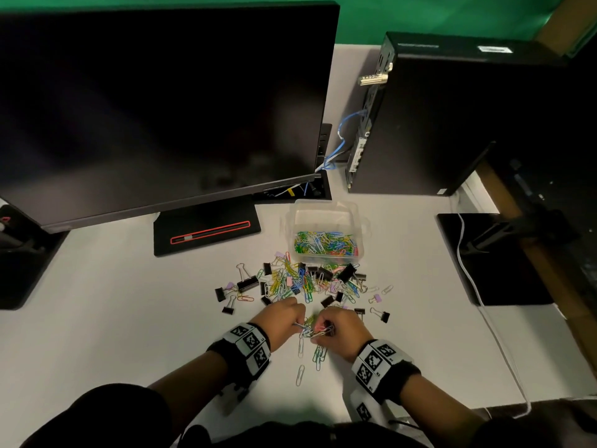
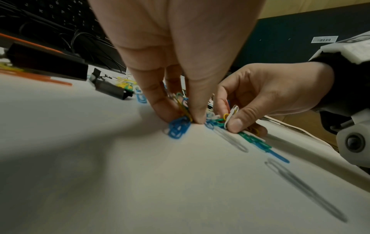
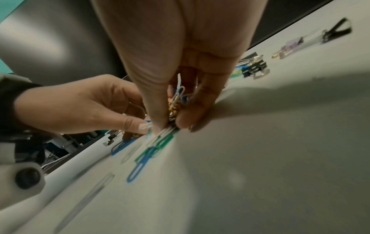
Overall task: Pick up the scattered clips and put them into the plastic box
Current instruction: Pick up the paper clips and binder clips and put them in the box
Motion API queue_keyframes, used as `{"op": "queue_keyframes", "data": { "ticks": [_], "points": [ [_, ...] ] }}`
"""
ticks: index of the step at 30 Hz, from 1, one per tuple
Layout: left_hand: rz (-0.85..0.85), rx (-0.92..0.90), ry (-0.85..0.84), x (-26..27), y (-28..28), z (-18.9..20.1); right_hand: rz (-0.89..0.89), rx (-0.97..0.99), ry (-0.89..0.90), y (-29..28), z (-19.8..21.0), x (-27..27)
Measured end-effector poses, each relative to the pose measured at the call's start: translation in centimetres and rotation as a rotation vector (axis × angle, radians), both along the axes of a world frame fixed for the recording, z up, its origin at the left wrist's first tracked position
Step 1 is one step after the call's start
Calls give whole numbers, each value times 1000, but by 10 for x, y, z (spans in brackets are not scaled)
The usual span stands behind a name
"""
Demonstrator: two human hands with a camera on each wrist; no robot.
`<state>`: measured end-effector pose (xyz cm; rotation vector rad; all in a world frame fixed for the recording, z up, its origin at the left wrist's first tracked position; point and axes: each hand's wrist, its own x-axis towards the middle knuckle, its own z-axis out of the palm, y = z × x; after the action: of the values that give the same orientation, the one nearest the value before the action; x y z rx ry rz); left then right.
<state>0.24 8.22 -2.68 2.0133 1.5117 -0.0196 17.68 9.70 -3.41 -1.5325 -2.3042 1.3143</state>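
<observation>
A clear plastic box (image 1: 326, 218) partly filled with coloured paper clips stands on the white desk, past a scattered pile of clips (image 1: 300, 282). Nearer me, both hands meet over a small bunch of paper clips (image 1: 315, 329). My left hand (image 1: 284, 315) pinches blue and yellow clips (image 2: 181, 120) between thumb and fingers at the desk surface. My right hand (image 1: 342, 331) pinches a bundle of white, yellow and green clips (image 3: 174, 107). A few loose clips (image 1: 300, 373) lie just in front of the hands.
Black binder clips (image 1: 247, 282) are mixed into the pile and lie at its edges. A large monitor (image 1: 155, 101) on its stand (image 1: 206, 231) rises behind left, a black computer case (image 1: 436, 118) behind right, and a white cable (image 1: 497, 337) trails along the right.
</observation>
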Motion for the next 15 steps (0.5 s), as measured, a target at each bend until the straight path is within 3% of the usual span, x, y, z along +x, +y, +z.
{"op": "queue_keyframes", "data": {
  "ticks": [7,15],
  "points": [
    [-21,57,-13,6,3,-2,-69,-64,82,11,5,7],
    [26,-27,-84,5,20,7,-166,-76,144,56,34,14]
  ]
}}
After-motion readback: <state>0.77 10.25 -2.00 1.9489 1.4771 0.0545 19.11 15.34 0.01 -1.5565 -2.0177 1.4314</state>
